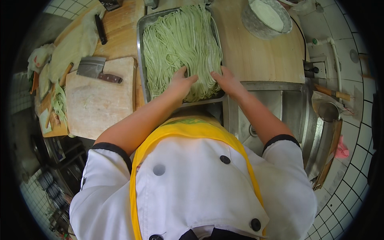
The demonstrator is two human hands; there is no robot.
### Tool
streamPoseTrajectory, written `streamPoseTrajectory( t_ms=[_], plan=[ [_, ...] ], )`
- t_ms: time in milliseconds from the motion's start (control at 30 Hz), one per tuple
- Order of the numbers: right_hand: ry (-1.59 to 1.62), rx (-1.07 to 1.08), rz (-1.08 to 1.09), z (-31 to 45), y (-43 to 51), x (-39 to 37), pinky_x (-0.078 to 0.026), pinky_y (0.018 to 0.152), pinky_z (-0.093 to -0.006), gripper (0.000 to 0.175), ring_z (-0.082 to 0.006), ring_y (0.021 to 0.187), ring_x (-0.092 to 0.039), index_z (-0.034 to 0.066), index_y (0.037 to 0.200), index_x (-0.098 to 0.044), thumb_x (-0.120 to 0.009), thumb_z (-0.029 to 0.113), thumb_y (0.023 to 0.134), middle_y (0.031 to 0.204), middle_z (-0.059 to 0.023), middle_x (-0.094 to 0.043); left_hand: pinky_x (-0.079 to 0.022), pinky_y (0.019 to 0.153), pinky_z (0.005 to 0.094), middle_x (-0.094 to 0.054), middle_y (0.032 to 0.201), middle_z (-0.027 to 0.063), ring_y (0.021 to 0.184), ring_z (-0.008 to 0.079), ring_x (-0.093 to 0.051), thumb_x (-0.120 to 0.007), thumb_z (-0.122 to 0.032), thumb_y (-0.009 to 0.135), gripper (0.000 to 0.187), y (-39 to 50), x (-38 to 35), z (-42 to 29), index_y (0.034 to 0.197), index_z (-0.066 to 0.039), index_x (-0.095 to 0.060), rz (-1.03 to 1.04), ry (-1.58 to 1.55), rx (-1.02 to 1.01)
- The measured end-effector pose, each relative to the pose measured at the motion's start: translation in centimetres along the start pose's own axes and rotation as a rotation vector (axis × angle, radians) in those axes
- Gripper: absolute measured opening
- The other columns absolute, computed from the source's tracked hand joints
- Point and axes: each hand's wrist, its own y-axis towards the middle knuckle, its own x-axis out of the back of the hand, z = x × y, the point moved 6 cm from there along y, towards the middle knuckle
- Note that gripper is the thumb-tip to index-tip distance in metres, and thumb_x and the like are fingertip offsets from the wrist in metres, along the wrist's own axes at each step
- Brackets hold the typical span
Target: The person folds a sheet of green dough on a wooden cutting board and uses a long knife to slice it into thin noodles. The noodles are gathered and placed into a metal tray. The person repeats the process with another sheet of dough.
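Observation:
Long green noodles [180, 42], dusted with flour, fill a rectangular metal tray [140, 57] in front of me. My left hand [181, 82] grips a bundle of them near the tray's front, its thumb on top and the fingertips sunk among the strands. On the bundle's other side, my right hand [227, 80] holds it by the tray's right edge, the thumb over the noodles. Most fingers of both hands are hidden beneath or behind the strands.
Left of the tray, a cleaver [93, 68] lies on a thick wooden cutting board [100, 102]. A black-handled tool [100, 29] rests farther back. At back right stands a metal bowl of white flour [265, 18]. A steel sink [261, 120] is beneath my right forearm.

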Motion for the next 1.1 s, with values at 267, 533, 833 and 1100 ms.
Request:
streamPoseTrajectory(
  t_ms=[267, 533, 833, 1100],
  plan=[
    [-0.368, 0.252, -0.090, -0.3, -5.7, -1.5, -0.037, 0.097, -0.0375, 0.067, -0.0375, 0.119, -0.043, -0.0023, 0.140, -0.019, -0.053, 0.013, 0.084, 0.131, -0.0280, -0.039, -0.027, 0.105, 0.0445, -0.040, 0.135, 0.0170, 0.127, 0.0339, -0.035, -0.057, -0.015, 0.082, 0.049, -4.0, -0.7, -4.4, 0.128, -0.006, -0.044, -0.052, 0.810, -1.082],
    [-0.710, 0.225, 0.135, 1.8, -6.9, 1.8, -0.046, 0.079, -0.0425, 0.033, -0.0350, 0.092, -0.058, 0.0014, 0.115, -0.053, -0.052, 0.014, 0.085, 0.109, -0.0219, -0.056, -0.020, 0.109, 0.0464, -0.041, 0.135, 0.0127, 0.129, 0.0296, -0.033, -0.050, -0.035, 0.084, 0.052, -0.3, -6.8, -3.1, 0.127, -0.007, -0.045, 0.260, 1.251, -1.150],
    [-0.505, 0.502, -0.281, 7.9, 15.4, 3.3, -0.027, 0.105, -0.0423, 0.064, -0.0384, 0.126, -0.034, -0.0008, 0.138, -0.027, -0.050, 0.033, 0.089, 0.136, -0.0271, -0.034, -0.020, 0.109, 0.0467, -0.044, 0.133, 0.0114, 0.128, 0.0303, -0.034, -0.056, -0.036, 0.081, 0.053, -0.3, -6.7, -2.1, 0.123, -0.004, -0.050, 0.221, 1.165, -1.203],
    [-0.751, 0.547, -0.248, 8.4, 21.1, -1.4, -0.029, 0.105, -0.0450, 0.067, -0.0362, 0.128, -0.032, 0.0042, 0.136, -0.035, -0.049, 0.046, 0.085, 0.140, -0.0201, -0.033, -0.022, 0.108, 0.0455, -0.045, 0.132, 0.0122, 0.126, 0.0305, -0.037, -0.057, -0.035, 0.080, 0.052, 0.1, -6.5, -1.7, 0.120, -0.004, -0.051, 0.247, 1.080, -1.182]
  ],
)
